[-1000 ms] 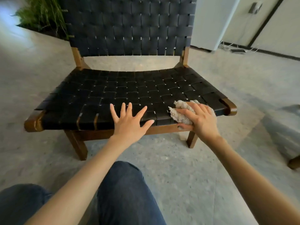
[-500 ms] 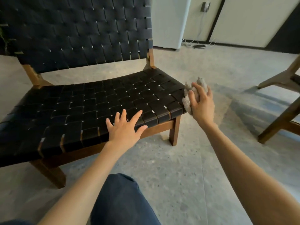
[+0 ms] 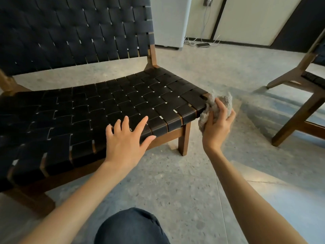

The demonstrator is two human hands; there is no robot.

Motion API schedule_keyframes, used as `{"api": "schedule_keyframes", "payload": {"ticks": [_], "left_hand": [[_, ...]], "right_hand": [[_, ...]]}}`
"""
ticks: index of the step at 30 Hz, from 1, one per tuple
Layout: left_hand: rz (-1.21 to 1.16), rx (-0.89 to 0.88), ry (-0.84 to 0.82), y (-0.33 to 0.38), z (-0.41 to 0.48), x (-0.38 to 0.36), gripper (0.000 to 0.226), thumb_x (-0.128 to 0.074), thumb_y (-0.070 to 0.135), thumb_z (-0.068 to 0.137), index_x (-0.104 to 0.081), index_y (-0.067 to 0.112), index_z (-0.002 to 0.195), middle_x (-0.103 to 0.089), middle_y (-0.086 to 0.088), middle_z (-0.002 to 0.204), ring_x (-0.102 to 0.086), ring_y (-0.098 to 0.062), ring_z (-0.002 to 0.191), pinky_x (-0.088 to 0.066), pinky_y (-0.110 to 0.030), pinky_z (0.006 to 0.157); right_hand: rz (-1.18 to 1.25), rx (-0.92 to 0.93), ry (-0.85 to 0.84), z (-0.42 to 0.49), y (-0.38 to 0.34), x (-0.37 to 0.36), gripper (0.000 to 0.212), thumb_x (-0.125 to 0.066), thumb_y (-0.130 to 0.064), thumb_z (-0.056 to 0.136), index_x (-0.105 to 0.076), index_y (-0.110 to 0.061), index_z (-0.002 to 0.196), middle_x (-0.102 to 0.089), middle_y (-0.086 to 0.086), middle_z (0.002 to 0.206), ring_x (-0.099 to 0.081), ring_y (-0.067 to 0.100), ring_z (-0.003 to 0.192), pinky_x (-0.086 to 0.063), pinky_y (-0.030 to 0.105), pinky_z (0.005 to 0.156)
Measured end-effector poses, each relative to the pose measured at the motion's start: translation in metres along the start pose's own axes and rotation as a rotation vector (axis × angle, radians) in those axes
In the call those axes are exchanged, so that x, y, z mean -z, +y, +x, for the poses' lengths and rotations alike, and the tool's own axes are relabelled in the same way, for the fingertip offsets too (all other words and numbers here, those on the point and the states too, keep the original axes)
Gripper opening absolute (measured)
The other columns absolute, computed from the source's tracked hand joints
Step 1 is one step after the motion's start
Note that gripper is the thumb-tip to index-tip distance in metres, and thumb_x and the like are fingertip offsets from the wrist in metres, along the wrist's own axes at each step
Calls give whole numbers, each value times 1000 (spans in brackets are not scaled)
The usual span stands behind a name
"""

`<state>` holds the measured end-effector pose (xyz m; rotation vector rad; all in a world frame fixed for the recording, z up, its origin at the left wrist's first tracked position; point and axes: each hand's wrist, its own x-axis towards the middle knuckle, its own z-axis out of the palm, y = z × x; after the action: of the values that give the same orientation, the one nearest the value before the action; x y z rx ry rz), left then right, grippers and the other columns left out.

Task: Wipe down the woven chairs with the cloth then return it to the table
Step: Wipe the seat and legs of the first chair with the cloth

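Holding the cloth [image 3: 226, 103] bunched in your right hand [image 3: 217, 127], you now press it on the side edge of the woven chair [image 3: 123, 103], at the front corner. A second ago it rubbed the seat top. Your left hand [image 3: 124, 143] lies flat on the seat, fingers spread. This seat looks nearly done, I think. The other chair [image 3: 295, 120] waits on your right.

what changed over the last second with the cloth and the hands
The right hand carried the cloth rightward off the front of the woven seat to the seat's right side edge, where it now grips the cloth bunched up at that edge. The left hand stayed flat on the seat's front edge, fingers spread. The cloth was never let go.
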<state>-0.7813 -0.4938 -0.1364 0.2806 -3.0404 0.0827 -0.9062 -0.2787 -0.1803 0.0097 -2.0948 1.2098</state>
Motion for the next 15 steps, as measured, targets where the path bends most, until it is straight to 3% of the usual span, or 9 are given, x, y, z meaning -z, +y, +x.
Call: {"api": "schedule_keyframes", "payload": {"ticks": [3,5,8,10,12,15], "left_hand": [[-52,-78,143,-1,-3,-7,70,-18,64,88,-37,27,144,-47,-16,141,-47,-34,128,-34,-51,103],[-77,-121,213,-3,-3,-13,65,-26,60,91,-42,23,141,-50,-13,139,-50,-31,125,-36,-47,102],[-126,-229,350,-5,-5,-20,52,-41,47,96,-49,17,137,-55,-10,135,-53,-27,122,-41,-41,100],[-120,-377,488,-5,-9,-30,41,-51,25,97,-50,11,136,-55,-10,135,-51,-26,126,-32,-41,110],[-125,-537,560,-5,-15,-40,41,-50,4,93,-51,5,134,-51,-13,139,-43,-28,133,-21,-43,117],[-222,-667,514,-10,-30,-57,41,-54,3,90,-53,-1,131,-51,-14,137,-43,-28,133,-29,-42,114]], "right_hand": [[-22,-24,-95,-27,12,4,42,-58,-7,91,-47,-19,130,-44,10,126,-37,-8,103,-33,2,81],[-5,-112,-161,-48,16,6,39,-60,-11,91,-48,-17,127,-44,2,122,-37,-17,97,-34,2,80],[79,-134,-335,-77,9,12,37,-59,-17,93,-45,-20,127,-40,-5,122,-37,-21,105,-33,-2,84],[125,-129,-520,-94,2,17,37,-50,-23,95,-36,-24,129,-37,-4,126,-40,-10,108,-33,6,94],[147,-161,-678,-107,-7,21,39,-37,-27,89,-28,-27,126,-35,1,128,-42,11,115,-38,25,101],[163,-178,-833,-116,-23,28,37,-32,-24,87,-22,-28,122,-34,8,128,-47,27,113,-46,39,98]]}}
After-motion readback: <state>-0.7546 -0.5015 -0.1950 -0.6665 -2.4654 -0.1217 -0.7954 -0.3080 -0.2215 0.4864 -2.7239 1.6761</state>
